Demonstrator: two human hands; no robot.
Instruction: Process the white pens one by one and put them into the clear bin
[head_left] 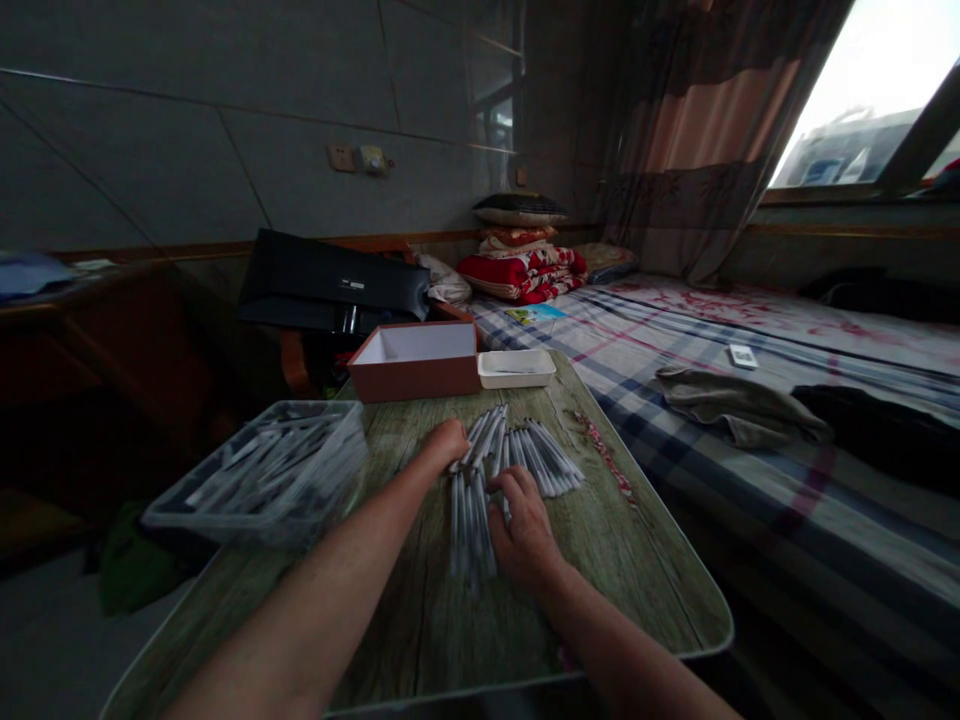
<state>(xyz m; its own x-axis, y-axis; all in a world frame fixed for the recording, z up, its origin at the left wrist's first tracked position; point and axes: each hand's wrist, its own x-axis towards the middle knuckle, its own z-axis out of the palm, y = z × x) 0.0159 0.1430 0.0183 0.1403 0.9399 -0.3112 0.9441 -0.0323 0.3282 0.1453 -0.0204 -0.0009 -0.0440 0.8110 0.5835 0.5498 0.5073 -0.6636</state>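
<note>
Slim grey-white pens (551, 460) with dark ends lie fanned out in the middle of the table. At their left, my left hand (448, 442) is closed around a slanted bunch of pens (486, 436). More pens (469, 525) lie below it, pointing towards me and blurred at their near ends. Over the pens between the groups, my right hand (525, 520) is bent, with thumb and fingers curled about a pen partly hidden by them. A clear plastic bin (255, 520) at the left edge holds many similar pens.
Behind the pens stand an open brown box (420, 380) and a small white tray (517, 375). A red-and-white braided cord (609, 460) lies on the wood-grain table (645, 580). A bed with a checked sheet (637, 340) adjoins the right; a black monitor (330, 280) stands behind.
</note>
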